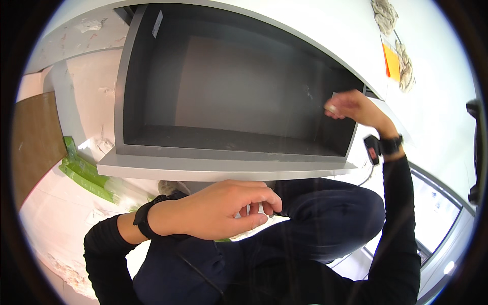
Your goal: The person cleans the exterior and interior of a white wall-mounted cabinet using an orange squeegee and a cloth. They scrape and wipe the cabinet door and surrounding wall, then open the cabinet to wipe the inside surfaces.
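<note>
A pulled-out drawer (236,151) with a dark grey inside and a light grey front panel (228,170) lies before me. My right hand (349,106) is over the drawer's right side, fingers bent and slightly blurred; a small pale spot shows at its fingertips, either a nail or a small object. My left hand (225,209) hovers above my lap on the near side of the front panel. Its fingers curl towards the thumb, and a tiny dark thing shows by the fingertips, too small to name. Both wrists wear black bands, the right one with a small device.
Green plastic wrapping (89,177) lies on the floor left of the drawer, near a brown board (36,145). White cabinet surfaces surround the drawer's far side. Cloth gloves (405,66) and an orange piece (391,63) are at the upper right. My bent knees are close to the front panel.
</note>
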`<state>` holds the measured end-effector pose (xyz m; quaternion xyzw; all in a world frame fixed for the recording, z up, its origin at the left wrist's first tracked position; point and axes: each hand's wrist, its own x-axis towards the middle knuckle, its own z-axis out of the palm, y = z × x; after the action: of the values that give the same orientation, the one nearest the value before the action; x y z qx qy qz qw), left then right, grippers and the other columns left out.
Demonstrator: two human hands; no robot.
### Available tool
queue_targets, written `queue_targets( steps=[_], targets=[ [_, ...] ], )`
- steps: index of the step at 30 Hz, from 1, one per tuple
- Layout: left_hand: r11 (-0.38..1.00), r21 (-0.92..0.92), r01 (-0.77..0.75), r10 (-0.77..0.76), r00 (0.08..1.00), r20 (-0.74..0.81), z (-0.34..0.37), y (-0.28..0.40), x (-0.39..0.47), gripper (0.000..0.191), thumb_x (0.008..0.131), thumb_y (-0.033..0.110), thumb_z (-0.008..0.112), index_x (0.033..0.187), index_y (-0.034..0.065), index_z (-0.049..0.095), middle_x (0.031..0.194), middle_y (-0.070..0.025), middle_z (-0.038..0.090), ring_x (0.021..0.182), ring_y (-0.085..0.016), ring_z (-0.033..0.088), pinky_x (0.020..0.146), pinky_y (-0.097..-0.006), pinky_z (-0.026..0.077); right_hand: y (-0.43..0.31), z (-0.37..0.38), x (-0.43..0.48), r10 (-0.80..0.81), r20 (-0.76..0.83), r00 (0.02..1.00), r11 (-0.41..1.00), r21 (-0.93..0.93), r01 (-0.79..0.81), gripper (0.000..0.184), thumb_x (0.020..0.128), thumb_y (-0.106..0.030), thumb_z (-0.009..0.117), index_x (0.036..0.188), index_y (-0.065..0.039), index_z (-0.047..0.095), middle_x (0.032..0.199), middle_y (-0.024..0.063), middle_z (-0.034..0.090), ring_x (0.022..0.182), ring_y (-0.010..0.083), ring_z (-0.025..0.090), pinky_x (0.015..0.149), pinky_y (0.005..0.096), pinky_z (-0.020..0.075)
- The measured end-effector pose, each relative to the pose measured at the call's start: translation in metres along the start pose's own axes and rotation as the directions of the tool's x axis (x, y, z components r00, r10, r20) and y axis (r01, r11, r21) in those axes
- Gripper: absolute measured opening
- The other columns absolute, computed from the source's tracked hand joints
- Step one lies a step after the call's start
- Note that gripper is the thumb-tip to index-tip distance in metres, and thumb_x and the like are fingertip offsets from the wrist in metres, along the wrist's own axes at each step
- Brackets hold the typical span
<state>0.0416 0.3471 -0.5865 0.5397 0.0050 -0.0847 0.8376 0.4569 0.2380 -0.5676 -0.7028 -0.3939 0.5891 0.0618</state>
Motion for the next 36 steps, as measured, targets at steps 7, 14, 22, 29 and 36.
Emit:
queue_targets(
  steps=[7,14,22,29,36],
  targets=[
    [0.999,0.05,-0.018,0.012,0.994,0.11,0.003,0.007,0.008,0.027,0.098,0.013,0.065,0.125,0.0057,0.065,0.111,-0.0082,0.067,0.089,-0.02,0.069,0.079,-0.0341,0.057,0.043,-0.039,-0.143,0.422,-0.37,0.828,0.761,-0.351,-0.545,0.044,0.084,0.009,0.075,0.126,-0.002,0.071,0.124,0.0139,0.071,0.109,0.0228,0.072,0.086,0.0333,0.0626],
    [0.996,0.064,-0.058,0.047,0.985,0.168,0.007,0.015,0.02,0.032,0.098,0.011,0.068,0.13,0.0064,0.063,0.112,-0.0073,0.065,0.089,-0.018,0.067,0.079,-0.0323,0.057,0.119,-0.036,-0.16,0.374,-0.673,0.639,0.793,-0.125,-0.596,0.059,0.087,0.013,0.064,0.144,0.001,0.059,0.125,0.022,0.069,0.081,0.026,0.075,0.061,0.0326,0.0618],
    [0.962,0.269,-0.05,0.055,0.998,-0.014,-0.005,0.057,0.005,0.032,0.097,0.008,0.07,0.128,0.0047,0.063,0.115,-0.0086,0.065,0.086,-0.019,0.068,0.075,-0.0319,0.057,0.069,-0.018,-0.102,0.228,-0.743,0.63,0.851,-0.161,-0.499,0.017,0.096,-0.016,0.073,0.092,0.001,0.074,0.062,0.007,0.061,0.05,0.013,0.056,0.05,0.0311,0.043],
    [0.803,0.533,0.267,-0.142,0.954,-0.264,-0.014,0.134,-0.006,0.039,0.092,0.005,0.076,0.129,0.0037,0.065,0.121,-0.0122,0.066,0.089,-0.022,0.069,0.078,-0.0319,0.058,0.051,0.023,-0.087,-0.032,-0.701,0.712,0.996,-0.081,-0.035,0.018,0.087,0.011,0.071,0.104,0.005,0.07,0.087,0.0063,0.07,0.072,0.0108,0.062,0.076,0.0255,0.0562],
    [0.297,0.742,0.601,-0.36,0.79,-0.495,-0.024,0.207,-0.012,0.037,0.091,0.023,0.079,0.12,0.0027,0.067,0.102,-0.0123,0.068,0.085,-0.028,0.071,0.071,-0.0357,0.055,0.097,0.03,-0.104,0.143,-0.709,0.69,0.984,0.18,-0.019,0.006,0.093,-0.003,0.076,0.092,0.003,0.073,0.076,0.0006,0.069,0.064,0.0043,0.054,0.058,0.0218,0.0451]
  ],
)
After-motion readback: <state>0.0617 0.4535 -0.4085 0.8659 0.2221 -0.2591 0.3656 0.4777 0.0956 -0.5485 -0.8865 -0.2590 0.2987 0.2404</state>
